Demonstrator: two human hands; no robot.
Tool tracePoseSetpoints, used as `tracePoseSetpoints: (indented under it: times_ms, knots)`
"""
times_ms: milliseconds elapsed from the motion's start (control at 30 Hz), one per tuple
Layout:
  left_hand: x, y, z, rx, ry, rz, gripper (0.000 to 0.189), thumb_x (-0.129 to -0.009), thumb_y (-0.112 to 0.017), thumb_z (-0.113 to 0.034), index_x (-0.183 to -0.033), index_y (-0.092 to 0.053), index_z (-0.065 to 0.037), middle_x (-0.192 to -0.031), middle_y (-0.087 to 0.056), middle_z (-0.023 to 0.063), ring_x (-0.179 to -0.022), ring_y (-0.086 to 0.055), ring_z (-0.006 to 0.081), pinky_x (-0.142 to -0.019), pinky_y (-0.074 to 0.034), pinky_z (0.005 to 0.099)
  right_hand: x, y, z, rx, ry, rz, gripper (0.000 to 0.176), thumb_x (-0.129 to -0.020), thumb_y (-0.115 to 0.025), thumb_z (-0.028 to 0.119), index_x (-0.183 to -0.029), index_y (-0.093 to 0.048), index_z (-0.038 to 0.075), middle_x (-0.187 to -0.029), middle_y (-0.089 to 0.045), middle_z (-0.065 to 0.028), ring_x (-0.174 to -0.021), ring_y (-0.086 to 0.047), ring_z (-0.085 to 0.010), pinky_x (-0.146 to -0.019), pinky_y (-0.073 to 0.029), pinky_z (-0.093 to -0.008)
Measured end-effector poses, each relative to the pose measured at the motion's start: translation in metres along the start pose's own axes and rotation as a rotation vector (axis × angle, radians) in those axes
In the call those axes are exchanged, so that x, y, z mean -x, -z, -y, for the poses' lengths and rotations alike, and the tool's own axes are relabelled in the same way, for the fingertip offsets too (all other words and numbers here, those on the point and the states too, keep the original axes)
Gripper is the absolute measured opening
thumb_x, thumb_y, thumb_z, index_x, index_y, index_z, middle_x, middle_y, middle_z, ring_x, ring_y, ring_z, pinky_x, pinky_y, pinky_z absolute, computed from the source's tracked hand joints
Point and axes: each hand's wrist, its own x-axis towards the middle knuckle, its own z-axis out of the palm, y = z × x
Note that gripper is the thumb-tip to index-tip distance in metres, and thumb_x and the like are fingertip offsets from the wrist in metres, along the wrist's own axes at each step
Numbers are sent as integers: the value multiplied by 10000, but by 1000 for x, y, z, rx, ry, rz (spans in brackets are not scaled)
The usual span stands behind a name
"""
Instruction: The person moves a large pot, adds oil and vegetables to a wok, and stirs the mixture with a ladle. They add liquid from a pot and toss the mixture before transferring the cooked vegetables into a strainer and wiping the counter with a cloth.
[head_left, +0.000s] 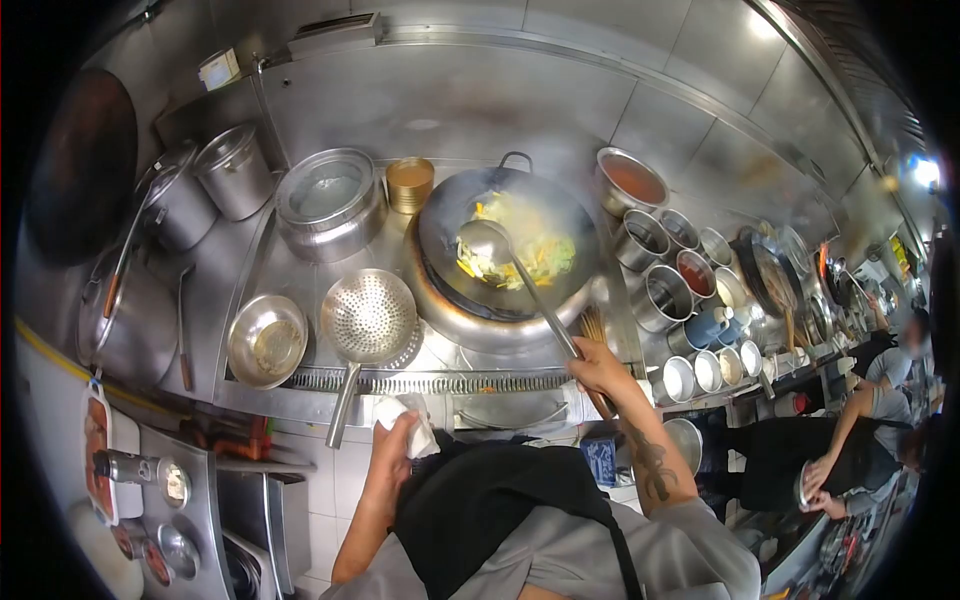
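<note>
My right hand (602,372) is closed round the handle of a long ladle (487,243). The ladle's bowl rests among chopped yellow and green vegetables (540,252) in a dark, steaming wok (447,205) on the burner. Near the stove's front edge, my left hand (396,440) grips a folded white cloth (421,432). Just above that hand lies a perforated strainer (368,316), its handle pointing toward me. A metal bowl (268,341) with a little liquid sits left of the strainer.
Behind the strainer stand a large water pot (330,200) and a brass-coloured tin (409,185). Several seasoning containers (664,292) and a pot of red sauce (632,180) are right of the wok. Co-workers work at far right; one's hands (819,487) hold a dish.
</note>
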Motion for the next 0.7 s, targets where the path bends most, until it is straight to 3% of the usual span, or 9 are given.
tracePoseSetpoints:
  times_ms: [67, 167, 267, 367, 467, 567, 667, 700]
  knots:
    - [-1, 3, 3, -1, -9, 6, 317, -856, -588, -120, -1126, -467, -5, -884, -600, 131, -741, -643, 249, -642, -565, 377, -4, -3, -5, 241, 42, -100, 341, -816, -583, 94, -1130, -561, -38, -715, -609, -152, -544, -600, -233, -542, -476, -357]
    - [-1, 6, 4, -6, -6, -8, 316, -854, -590, -116, -1124, -468, -8, -880, -599, 126, -739, -639, 245, -647, -563, 379, -5, -3, -43, 412, 285, -305, 414, -820, -569, 69, -1220, -526, -24, -637, -547, -60, -546, -508, -124, -509, -417, -291]
    - [3, 8, 1, -13, 8, -57, 317, -850, -593, -116, -1123, -473, -7, -876, -599, 121, -739, -636, 239, -651, -558, 377, 35, 25, -22, 326, 103, -168, 459, -805, -603, 120, -1229, -520, -37, -816, -623, -239, -755, -640, -318, -684, -486, -375]
    - [7, 8, 0, -6, 6, -89, 307, -839, -606, -108, -1102, -494, 5, -865, -604, 121, -726, -635, 235, -639, -548, 362, 78, 45, -3, 314, 128, -57, 503, -804, -606, 115, -1272, -495, -31, -855, -633, -254, -765, -642, -334, -723, -486, -376]
    - [9, 8, 1, 17, 5, -106, 300, -830, -616, -99, -1086, -511, 17, -858, -609, 121, -711, -635, 233, -624, -539, 346, 104, 52, 14, 310, -98, 12, 511, -803, -600, 104, -1283, -486, -27, -852, -632, -246, -764, -645, -323, -724, -485, -372]
    - [7, 12, 4, -28, 24, -72, 324, -848, -586, -107, -1136, -481, -1, -882, -600, 115, -744, -633, 231, -645, -546, 359, 86, 48, -51, 413, 282, -112, 507, -804, -580, 83, -1289, -476, -20, -817, -626, -211, -750, -650, -273, -698, -489, -363]
    - [7, 7, 5, -33, 20, -63, 308, -844, -600, -106, -1110, -495, 7, -870, -607, 120, -729, -634, 230, -635, -542, 350, 71, 37, -16, 467, 43, -136, 485, -804, -559, 68, -1269, -475, -41, -764, -622, -206, -697, -652, -271, -646, -496, -383]
    - [8, 4, 4, -15, 7, -69, 293, -835, -616, -103, -1081, -509, 15, -855, -613, 126, -710, -636, 231, -623, -539, 345, 65, 36, -18, 349, 17, -161, 453, -809, -558, 62, -1248, -492, -32, -723, -600, -174, -651, -612, -237, -607, -478, -362]
